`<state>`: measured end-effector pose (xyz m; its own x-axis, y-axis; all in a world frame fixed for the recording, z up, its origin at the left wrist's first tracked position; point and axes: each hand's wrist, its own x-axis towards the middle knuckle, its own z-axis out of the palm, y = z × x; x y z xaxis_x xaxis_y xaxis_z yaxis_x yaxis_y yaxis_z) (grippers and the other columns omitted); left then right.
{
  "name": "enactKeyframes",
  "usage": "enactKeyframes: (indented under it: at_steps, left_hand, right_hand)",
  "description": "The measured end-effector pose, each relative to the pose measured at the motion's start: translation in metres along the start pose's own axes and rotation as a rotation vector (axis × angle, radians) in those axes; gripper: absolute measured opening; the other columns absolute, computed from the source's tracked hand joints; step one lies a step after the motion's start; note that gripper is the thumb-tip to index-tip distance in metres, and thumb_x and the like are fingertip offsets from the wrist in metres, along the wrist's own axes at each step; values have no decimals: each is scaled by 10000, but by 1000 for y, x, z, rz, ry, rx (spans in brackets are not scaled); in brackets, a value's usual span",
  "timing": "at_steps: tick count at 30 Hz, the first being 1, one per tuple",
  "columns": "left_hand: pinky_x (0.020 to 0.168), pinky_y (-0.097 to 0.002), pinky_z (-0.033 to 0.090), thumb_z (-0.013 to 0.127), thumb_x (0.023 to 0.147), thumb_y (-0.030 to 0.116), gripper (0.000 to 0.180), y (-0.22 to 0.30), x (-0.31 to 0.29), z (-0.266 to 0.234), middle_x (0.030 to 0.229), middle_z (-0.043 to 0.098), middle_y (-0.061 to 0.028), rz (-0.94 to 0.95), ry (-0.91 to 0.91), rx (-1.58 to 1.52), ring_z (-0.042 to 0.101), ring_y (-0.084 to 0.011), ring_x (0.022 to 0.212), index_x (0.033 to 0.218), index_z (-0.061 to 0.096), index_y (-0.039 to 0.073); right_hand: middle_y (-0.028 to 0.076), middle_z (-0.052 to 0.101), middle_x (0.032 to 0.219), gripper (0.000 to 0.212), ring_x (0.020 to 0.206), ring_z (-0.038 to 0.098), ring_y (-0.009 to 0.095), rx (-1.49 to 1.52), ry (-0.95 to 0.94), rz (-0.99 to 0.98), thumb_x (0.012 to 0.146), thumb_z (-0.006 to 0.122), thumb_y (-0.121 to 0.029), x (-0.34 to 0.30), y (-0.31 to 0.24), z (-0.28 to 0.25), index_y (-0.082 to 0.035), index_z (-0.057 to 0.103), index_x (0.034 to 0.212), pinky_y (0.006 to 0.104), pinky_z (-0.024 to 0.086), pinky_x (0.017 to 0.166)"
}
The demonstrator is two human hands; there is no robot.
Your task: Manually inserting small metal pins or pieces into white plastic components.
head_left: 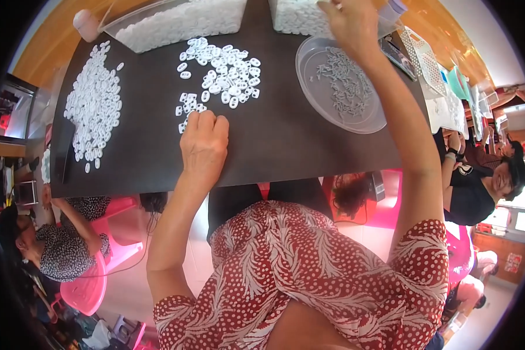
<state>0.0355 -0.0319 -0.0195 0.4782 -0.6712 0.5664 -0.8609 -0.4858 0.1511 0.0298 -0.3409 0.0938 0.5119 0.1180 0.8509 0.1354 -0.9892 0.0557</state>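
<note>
My left hand (pixel 204 143) is closed, knuckles up, on the dark table. It rests at the near edge of a few small square white plastic pieces (pixel 188 104); its fingertips are hidden, and so is anything in them. Beyond it lies a heap of oval white two-holed plastic pieces (pixel 230 73). My right hand (pixel 356 26) is over a clear bin of white pieces (pixel 300 20) at the back right. Its fingers look bent together, partly cut off by the upper edge, and what they hold is unclear. Below that arm sits a round clear tray (pixel 309 87) with small grey metal parts (pixel 350 84).
Another pile of white pieces (pixel 93 111) covers the table's left side, beside a long clear bin (pixel 181 23) of white parts. A phone (pixel 398 58) and a white perforated basket (pixel 423 55) are at the right. People sit left (pixel 70 239) and right (pixel 478 186).
</note>
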Motion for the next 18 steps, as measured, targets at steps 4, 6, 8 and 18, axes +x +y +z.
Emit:
enactKeyframes:
  at_steps: [4,6,8,18]
  left_hand:
    - [571,-352,442,687,683,8,143,11,-1,-9,722,537,-75,-31,143,-120,527,-261,676,793,601,35]
    - [570,-328,435,690,742,36,112,15,-6,-15,689,543,-67,-113,176,-216,534,-212,644,796,594,18]
    - [556,-305,424,679,777,51,97,23,-12,-18,687,545,-43,-247,173,-396,521,-168,622,798,593,11]
    - [515,-159,379,643,885,174,159,56,-22,-14,737,568,15,-752,-62,-1253,483,-31,605,877,608,19]
  right_hand:
    - [66,588,715,165,729,532,278,177,-186,-44,665,649,-23,-49,-48,-5,-83,670,817,389,460,629]
    - [64,592,721,156,735,534,274,187,-249,-6,673,648,-17,-65,-58,-15,-84,671,811,386,458,626]
    - [63,596,726,147,741,536,270,180,-312,39,681,647,-11,-75,-54,-24,-85,672,806,382,456,624]
    - [79,615,725,101,761,563,281,154,-524,361,722,679,-107,-123,-8,-39,-87,680,820,386,465,690]
